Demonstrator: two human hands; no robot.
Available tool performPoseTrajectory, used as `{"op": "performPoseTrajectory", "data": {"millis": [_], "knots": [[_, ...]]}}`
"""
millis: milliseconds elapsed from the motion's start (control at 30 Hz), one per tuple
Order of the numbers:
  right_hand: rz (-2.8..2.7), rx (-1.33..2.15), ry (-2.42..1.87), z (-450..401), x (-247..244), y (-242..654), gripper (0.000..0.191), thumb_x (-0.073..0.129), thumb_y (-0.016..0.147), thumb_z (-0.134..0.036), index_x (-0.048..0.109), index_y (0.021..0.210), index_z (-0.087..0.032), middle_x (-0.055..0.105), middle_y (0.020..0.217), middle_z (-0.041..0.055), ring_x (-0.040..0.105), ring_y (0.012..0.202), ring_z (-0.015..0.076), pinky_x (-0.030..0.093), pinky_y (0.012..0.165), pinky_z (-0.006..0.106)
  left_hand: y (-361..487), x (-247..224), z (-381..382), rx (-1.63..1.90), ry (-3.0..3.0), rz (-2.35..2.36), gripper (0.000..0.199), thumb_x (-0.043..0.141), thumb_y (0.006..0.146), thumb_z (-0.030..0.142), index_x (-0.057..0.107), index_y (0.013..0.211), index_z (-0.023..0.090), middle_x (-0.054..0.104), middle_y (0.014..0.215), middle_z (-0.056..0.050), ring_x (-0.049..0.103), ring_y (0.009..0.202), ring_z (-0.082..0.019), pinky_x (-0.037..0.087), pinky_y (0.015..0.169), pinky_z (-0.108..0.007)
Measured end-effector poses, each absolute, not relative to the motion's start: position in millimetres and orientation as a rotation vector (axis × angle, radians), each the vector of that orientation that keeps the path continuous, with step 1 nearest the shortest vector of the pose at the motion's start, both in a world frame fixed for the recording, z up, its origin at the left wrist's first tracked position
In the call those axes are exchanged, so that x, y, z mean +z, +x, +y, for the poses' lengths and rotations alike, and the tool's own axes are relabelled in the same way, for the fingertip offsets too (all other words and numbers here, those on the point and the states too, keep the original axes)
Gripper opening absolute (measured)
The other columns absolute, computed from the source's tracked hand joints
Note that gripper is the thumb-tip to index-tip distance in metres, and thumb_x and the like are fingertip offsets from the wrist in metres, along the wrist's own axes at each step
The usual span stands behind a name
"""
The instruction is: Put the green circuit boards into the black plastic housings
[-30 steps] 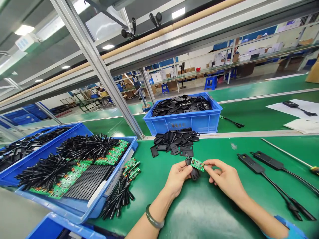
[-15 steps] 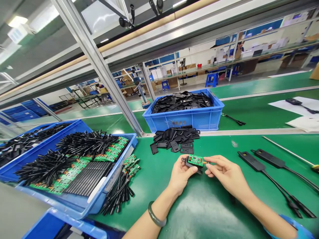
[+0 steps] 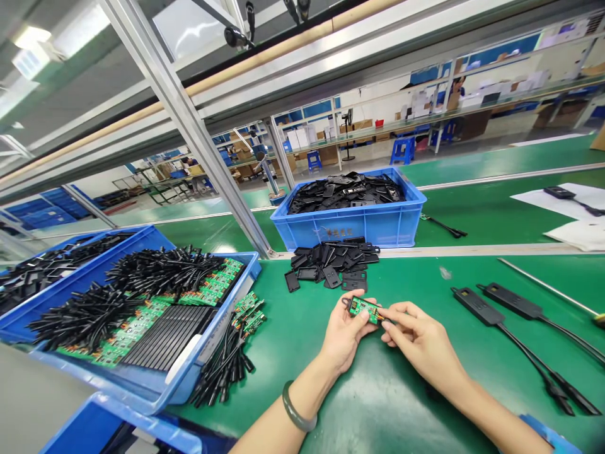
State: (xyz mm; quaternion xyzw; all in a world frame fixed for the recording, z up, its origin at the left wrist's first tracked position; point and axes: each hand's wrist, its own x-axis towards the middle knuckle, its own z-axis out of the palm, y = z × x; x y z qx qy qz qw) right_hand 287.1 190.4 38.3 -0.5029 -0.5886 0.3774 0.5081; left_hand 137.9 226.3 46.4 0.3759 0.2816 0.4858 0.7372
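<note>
A green circuit board (image 3: 363, 309) with a small display lies in a black plastic housing, whose looped end (image 3: 346, 302) pokes out at the left. My left hand (image 3: 341, 331) is closed around the housing, its thumb pressed on the board's face. At the board's right end, the fingertips of my right hand (image 3: 410, 331) pinch the wires where they leave the board. The fingers hide most of the housing and the cable. Beyond my hands lies a pile of black housing pieces (image 3: 331, 261).
A blue bin (image 3: 350, 228) of black housings stands behind the pile. At left, a blue tray (image 3: 182, 384) holds cabled boards, with more boards (image 3: 249, 312) beside it. Two closed black units (image 3: 477, 307) with cables and a screwdriver (image 3: 543, 284) lie at right.
The circuit board has gone down into the housing and now sits lower and slightly left. My right hand has moved a little left with it; my left thumb now presses on the board.
</note>
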Motion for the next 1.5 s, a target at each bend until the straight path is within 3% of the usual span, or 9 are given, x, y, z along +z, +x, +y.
{"op": "performPoseTrajectory", "data": {"millis": [200, 633, 800, 933, 1000, 1167, 1500], "knots": [[-1.435, 0.836, -1.181, 188.2, 37.7, 283.8, 0.030, 0.055, 0.085, -0.039, 0.068, 0.107, -0.022, 0.052, 0.097, 0.0061, 0.066, 0.064, 0.0140, 0.060, 0.061, 0.026, 138.3, 43.3, 227.6, 1.069, 0.786, 0.594, 0.038, 0.067, 0.077, 0.020, 0.048, 0.109, 0.018, 0.062, 0.105, -0.008, 0.061, 0.096, -0.020, 0.050, 0.082, -0.034], [-1.496, 0.832, -1.241, 188.4, 41.9, 278.1, 0.034, 0.051, 0.084, -0.048, 0.069, 0.094, -0.021, 0.051, 0.093, 0.0071, 0.062, 0.056, 0.0137, 0.059, 0.055, 0.029, 144.9, 41.4, 226.7, 1.147, 0.822, 0.733, 0.031, 0.068, 0.076, 0.033, 0.052, 0.097, 0.016, 0.064, 0.098, -0.008, 0.063, 0.089, -0.019, 0.050, 0.077, -0.032], [-1.393, 0.937, -1.296, 190.4, 40.0, 277.4, 0.032, 0.061, 0.075, -0.050, 0.057, 0.089, -0.022, 0.053, 0.092, 0.0054, 0.061, 0.056, 0.0138, 0.054, 0.051, 0.028, 143.7, 42.2, 227.6, 1.187, 0.915, 0.811, 0.032, 0.066, 0.076, 0.037, 0.049, 0.095, 0.018, 0.066, 0.095, -0.008, 0.064, 0.084, -0.019, 0.051, 0.073, -0.032], [-1.325, 1.397, -1.377, 194.3, 36.1, 280.4, 0.038, 0.056, 0.073, -0.058, 0.048, 0.071, -0.021, 0.052, 0.055, -0.0038, 0.048, 0.036, 0.0108, 0.039, 0.037, 0.022, 139.6, 40.4, 227.5, 1.228, 1.115, 0.881, 0.029, 0.059, 0.082, 0.039, 0.045, 0.098, 0.020, 0.068, 0.095, -0.008, 0.065, 0.083, -0.019, 0.052, 0.075, -0.033], [-1.432, 1.351, -1.405, 196.1, 35.8, 282.7, 0.041, 0.051, 0.077, -0.057, 0.047, 0.061, -0.020, 0.045, 0.045, -0.0052, 0.041, 0.037, 0.0095, 0.033, 0.039, 0.021, 138.3, 39.2, 227.3, 1.217, 1.205, 0.924, 0.029, 0.056, 0.084, 0.039, 0.044, 0.103, 0.021, 0.068, 0.096, -0.008, 0.065, 0.086, -0.019, 0.051, 0.078, -0.034], [-1.591, 0.993, -1.377, 197.8, 40.0, 287.8, 0.038, 0.053, 0.080, -0.048, 0.052, 0.056, -0.018, 0.049, 0.051, -0.0036, 0.043, 0.051, 0.0114, 0.033, 0.049, 0.022, 138.3, 39.6, 227.0, 1.131, 1.165, 0.902, 0.035, 0.056, 0.082, 0.044, 0.043, 0.106, 0.021, 0.069, 0.092, -0.008, 0.066, 0.084, -0.021, 0.052, 0.074, -0.033], [-1.561, 1.242, -1.362, 199.5, 38.5, 290.6, 0.042, 0.046, 0.080, -0.054, 0.063, 0.067, -0.017, 0.059, 0.055, 0.0004, 0.043, 0.043, 0.0114, 0.032, 0.043, 0.022, 140.0, 44.2, 221.7, 1.142, 1.064, 0.824, 0.036, 0.058, 0.081, 0.044, 0.040, 0.101, 0.020, 0.069, 0.091, -0.008, 0.067, 0.081, -0.021, 0.052, 0.072, -0.035]]}}
